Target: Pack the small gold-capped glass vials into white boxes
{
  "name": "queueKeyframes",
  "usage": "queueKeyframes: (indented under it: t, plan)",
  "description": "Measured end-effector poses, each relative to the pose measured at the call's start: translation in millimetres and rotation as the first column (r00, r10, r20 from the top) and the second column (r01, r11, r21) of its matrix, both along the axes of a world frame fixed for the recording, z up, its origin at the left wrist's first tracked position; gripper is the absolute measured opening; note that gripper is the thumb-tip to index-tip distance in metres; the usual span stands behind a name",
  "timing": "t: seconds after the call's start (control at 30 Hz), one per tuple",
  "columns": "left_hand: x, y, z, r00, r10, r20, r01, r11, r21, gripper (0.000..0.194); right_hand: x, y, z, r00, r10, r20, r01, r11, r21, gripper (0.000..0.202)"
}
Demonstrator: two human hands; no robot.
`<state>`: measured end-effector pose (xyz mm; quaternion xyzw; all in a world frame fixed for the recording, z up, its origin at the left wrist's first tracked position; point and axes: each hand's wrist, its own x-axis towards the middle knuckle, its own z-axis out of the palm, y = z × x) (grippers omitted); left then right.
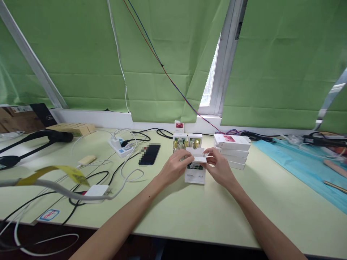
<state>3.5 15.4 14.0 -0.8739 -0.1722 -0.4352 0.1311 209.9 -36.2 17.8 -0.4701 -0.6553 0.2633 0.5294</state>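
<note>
A small white box [195, 177] with a white-flower picture stands upright on the table, its top flaps raised. My left hand [176, 165] grips its upper left side, fingers bent along the flap. On the upper right, my right hand [217, 167] pinches a flap between thumb and fingers. Right behind the box are several small glass bottles with gold caps [185, 144], partly covered by the box and my left hand. Two white picture boxes [195, 138] stand behind the bottles, and another with a red-flower picture [179, 126] is farther back.
Several white boxes are stacked [232, 150] to the right of my right hand. A black phone [150, 154] lies to the left, near a power strip [119, 146] and tangled cables. Blue plastic sheeting [295, 162] covers the right side. Green curtains [173, 86] hang behind.
</note>
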Motion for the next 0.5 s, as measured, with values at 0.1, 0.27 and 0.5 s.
queueKeyframes:
  t: [0.1,0.27,0.5]
  plan:
    - [1.0,-2.5,1.8,1.000,-0.012,0.011,0.012,0.998,-0.066,0.019,-1.3,-2.3,1.5,0.999,-0.033,0.011,0.033,0.999,-0.006,0.036]
    - [6.6,-12.3,3.7,0.994,-0.009,0.107,0.027,0.986,-0.165,0.009,-3.8,-4.9,2.4,0.999,-0.051,-0.004,0.051,0.998,-0.024,0.041]
    - [17.1,-21.5,2.1,0.958,0.064,0.280,0.028,0.949,-0.313,0.023,-8.2,-6.6,-0.2,0.997,-0.074,-0.015,0.074,0.997,-0.010,0.041]
